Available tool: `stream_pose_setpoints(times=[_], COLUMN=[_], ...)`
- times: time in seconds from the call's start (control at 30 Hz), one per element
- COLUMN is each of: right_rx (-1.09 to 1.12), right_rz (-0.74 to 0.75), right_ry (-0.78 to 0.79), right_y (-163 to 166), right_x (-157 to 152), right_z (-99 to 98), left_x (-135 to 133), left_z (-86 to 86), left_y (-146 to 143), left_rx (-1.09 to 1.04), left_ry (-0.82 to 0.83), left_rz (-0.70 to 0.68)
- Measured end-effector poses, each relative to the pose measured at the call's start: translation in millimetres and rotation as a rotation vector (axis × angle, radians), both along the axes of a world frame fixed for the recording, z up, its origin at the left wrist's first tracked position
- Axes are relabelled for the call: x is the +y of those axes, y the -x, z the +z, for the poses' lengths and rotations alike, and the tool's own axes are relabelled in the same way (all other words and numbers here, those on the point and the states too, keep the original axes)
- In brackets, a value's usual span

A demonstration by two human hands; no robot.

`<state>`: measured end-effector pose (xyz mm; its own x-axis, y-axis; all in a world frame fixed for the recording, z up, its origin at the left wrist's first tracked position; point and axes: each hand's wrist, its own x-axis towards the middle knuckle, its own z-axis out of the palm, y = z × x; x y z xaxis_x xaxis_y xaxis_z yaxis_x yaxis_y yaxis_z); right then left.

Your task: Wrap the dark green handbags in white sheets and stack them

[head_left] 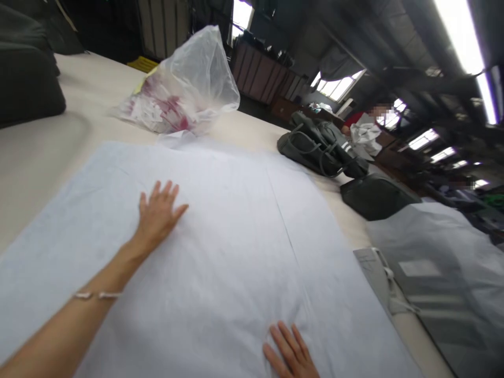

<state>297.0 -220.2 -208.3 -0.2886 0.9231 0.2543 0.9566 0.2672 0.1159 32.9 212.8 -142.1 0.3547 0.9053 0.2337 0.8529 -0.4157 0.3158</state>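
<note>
A large white sheet [220, 236], thin like paper or plastic, lies spread over the table, with a long crease right of its middle. On its left part my left hand [159, 212] rests flat, fingers spread, holding nothing. My right hand [290, 350] lies near the bottom edge of the view, its fingers stretched out on the sheet. Small wrinkles run through the sheet around the right fingertips. The rest of the right hand is cut off by the frame.
Beyond the sheet stands a clear plastic bag [200, 73] with red and white contents. Dark bags [315, 142] lie at the back right, and a plastic-wrapped grey item [437, 299] lies at right. A dark bundle [29, 79] sits at left on the cream table [74, 136]. A person [354, 123] is farther back.
</note>
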Motion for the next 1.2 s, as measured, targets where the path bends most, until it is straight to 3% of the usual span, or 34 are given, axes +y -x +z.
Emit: stream_pose_setpoints(times=[0.1,0.17,0.23,0.33,0.4,0.47,0.57,0.67,0.77,0.97,1.1,1.2], right_rx=[-0.028,0.034,0.118,0.230,0.296,0.357,0.402,0.396,0.392,0.478,0.633,0.631], right_rz=[0.074,0.067,0.021,-0.138,-0.238,-0.349,-0.416,-0.353,-0.303,-0.150,-0.022,-0.047], right_ry=[0.035,0.026,0.023,0.025,-0.001,0.017,0.072,0.033,-0.067,-0.253,-0.277,-0.311], right_y=[-0.2,3.9,9.1,13.0,11.1,7.8,5.2,4.8,3.1,11.0,9.5,-36.6], right_x=[5.8,14.5,38.2,109.4,169.7,222.7,265.2,268.1,261.8,252.6,236.9,248.0], right_z=[21.3,43.5,67.8,93.8,95.4,82.9,50.5,25.6,19.3,24.3,33.3,48.1], left_x=[-79.9,-109.2,-119.1,-115.5,-112.1,-111.1,-111.6,-109.9,-103.3,-77.0,-68.5,-64.9], left_z=[-14.5,-28.0,-39.0,-45.6,-45.4,-45.3,-48.3,-49.6,-39.7,-8.3,-16.5,-23.2], left_y=[-57.7,-79.8,-87.5,-84.0,-80.0,-77.1,-74.1,-78.8,-104.2,-177.0,-182.5,-176.7], left_rx=[0.101,0.126,0.129,0.140,0.158,0.179,0.205,0.205,0.122,-0.027,-0.012,0.010], left_ry=[-0.003,0.028,0.034,0.012,-0.009,-0.016,0.000,0.039,0.054,0.109,0.039,-0.003], left_rz=[-0.206,-0.247,-0.258,-0.259,-0.262,-0.267,-0.272,-0.235,-0.148,-0.152,-0.124,-0.093])
